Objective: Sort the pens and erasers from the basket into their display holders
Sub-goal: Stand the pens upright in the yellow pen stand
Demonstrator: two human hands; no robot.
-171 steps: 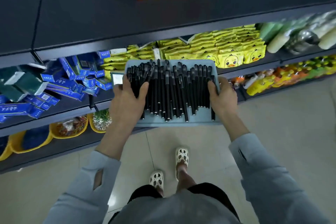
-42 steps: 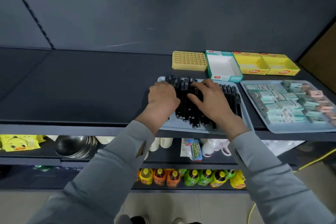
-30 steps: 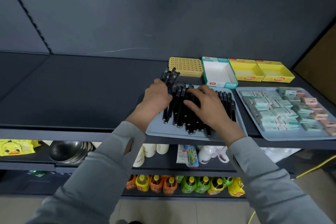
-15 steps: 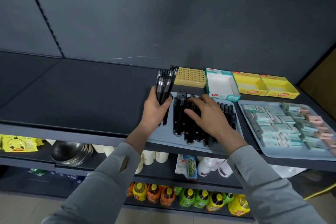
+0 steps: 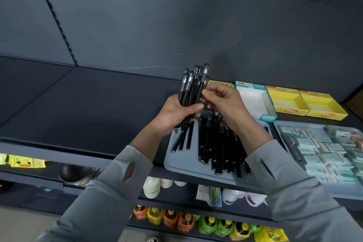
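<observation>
Holding a bundle of pens [image 5: 191, 87] in the left hand [image 5: 175, 113]: fingers and thumb wrap round the lower half, capped ends point up and lean slightly right, above the shelf [image 5: 78, 116].

Right hand [image 5: 225, 102]: fingers curled, thumb and fingertips pinch at the right edge of the same bundle. Cannot tell which pen they have.

Under both hands: grey-blue tray [image 5: 176, 162] at the shelf's front edge. Loose pens [image 5: 214, 143] lie lengthwise in it, black, packed side by side in the middle and right. Three more lie apart at the left, their far ends under the left hand.

Just beside it on the right: a second tray [image 5: 278, 129] full of erasers [image 5: 324, 151] in pale green and white wrappers, a few pinkish at the far right.

Behind the trays, in a row at the back:
- yellow holder [image 5: 222, 84], mostly hidden by the right hand
- white box [image 5: 255, 100] with teal rim, open, nothing visible inside
- two yellow boxes [image 5: 306, 104] touching side by side, open

Lower shelves: white bottles [image 5: 151, 189], drink bottles [image 5: 186, 222] with orange, yellow and green labels, metal bowls [image 5: 78, 176], yellow duck packets [image 5: 23, 162] at far left.
</observation>
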